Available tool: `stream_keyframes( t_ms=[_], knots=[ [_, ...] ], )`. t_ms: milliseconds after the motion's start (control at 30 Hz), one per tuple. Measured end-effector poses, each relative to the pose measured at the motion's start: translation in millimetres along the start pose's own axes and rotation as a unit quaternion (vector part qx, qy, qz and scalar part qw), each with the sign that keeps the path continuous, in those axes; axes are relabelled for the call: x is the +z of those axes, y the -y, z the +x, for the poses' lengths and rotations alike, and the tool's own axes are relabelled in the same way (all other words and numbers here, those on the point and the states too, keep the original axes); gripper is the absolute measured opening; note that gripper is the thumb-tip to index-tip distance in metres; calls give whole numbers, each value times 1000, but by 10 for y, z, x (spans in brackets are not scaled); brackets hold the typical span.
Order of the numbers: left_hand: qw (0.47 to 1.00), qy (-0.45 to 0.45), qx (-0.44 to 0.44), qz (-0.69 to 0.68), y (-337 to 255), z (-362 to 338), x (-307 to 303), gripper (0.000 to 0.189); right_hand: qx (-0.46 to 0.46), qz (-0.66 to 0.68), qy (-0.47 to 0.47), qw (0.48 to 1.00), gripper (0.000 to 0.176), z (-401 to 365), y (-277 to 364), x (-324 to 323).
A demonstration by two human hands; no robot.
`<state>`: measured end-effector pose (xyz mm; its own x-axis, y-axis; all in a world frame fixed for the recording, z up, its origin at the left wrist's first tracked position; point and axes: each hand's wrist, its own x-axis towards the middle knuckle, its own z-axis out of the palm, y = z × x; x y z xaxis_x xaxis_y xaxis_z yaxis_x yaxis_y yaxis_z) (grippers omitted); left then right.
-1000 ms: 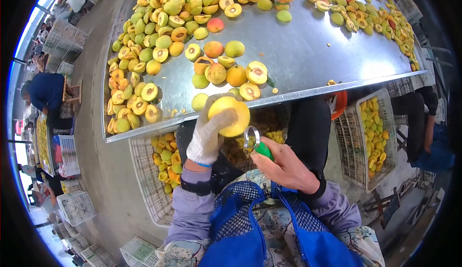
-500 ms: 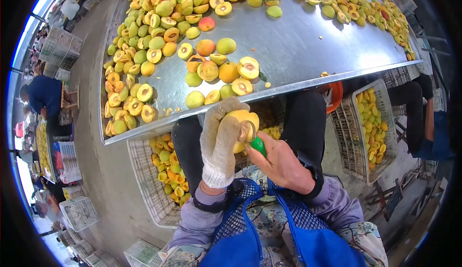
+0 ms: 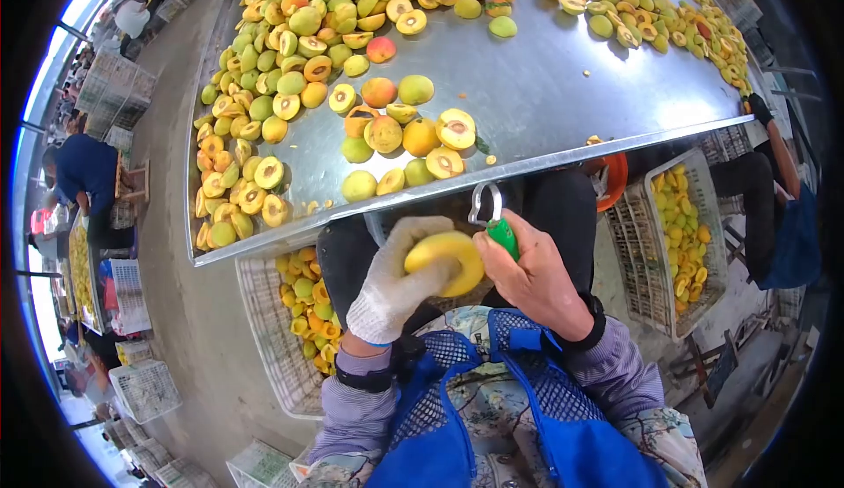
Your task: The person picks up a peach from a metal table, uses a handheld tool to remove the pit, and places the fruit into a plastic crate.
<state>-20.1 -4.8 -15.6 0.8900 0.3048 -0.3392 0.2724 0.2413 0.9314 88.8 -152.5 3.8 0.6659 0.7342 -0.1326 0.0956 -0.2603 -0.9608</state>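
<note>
My left hand (image 3: 391,273), in a white knitted glove, holds a yellow peach half (image 3: 468,258) over my lap, its thumb pressed across the fruit. My bare right hand (image 3: 543,277) is closed round the green handle of a pitting tool (image 3: 503,236). The tool's curved metal loop points up, apart from the fruit. Beyond both hands, the metal table (image 3: 545,101) carries a small group of whole and halved peaches (image 3: 384,134) near its front edge. A larger heap of peaches (image 3: 303,22) covers its left side.
Crates of cut fruit stand below the table: a left crate (image 3: 272,338) and a right crate (image 3: 703,264). An orange-red bucket (image 3: 613,180) sits under the edge. At right, a co-worker's arm (image 3: 782,154) reaches the table. Another person (image 3: 83,176) sits at far left.
The pitting tool has come out of the peach half and moved up and right with my right hand. My left hand has turned the fruit and lowered it slightly. A co-worker's hand has appeared at right.
</note>
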Motion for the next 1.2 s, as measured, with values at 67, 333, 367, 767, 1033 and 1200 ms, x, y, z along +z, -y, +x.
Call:
stream_keyframes(
  t_ms=[67,333,367,767,1033,1200],
  knots=[
    [973,-26,31,-229,22,22,39,40,0,-2,26,1000,22,-64,-6,58],
    [936,-80,121,-321,45,119,171,52,-8,-41,99,994,25,-137,-26,196],
    [936,-80,120,-321,34,116,197,52,-7,-41,99,994,25,-136,-17,199],
    [958,-131,206,-154,-81,-15,400,57,16,-26,102,994,22,-152,31,185],
    [987,-66,140,-36,-267,-27,250,45,22,16,141,990,22,-156,6,151],
    [988,-51,145,-21,-273,6,276,59,41,13,130,991,27,-151,-38,132]
  ],
)
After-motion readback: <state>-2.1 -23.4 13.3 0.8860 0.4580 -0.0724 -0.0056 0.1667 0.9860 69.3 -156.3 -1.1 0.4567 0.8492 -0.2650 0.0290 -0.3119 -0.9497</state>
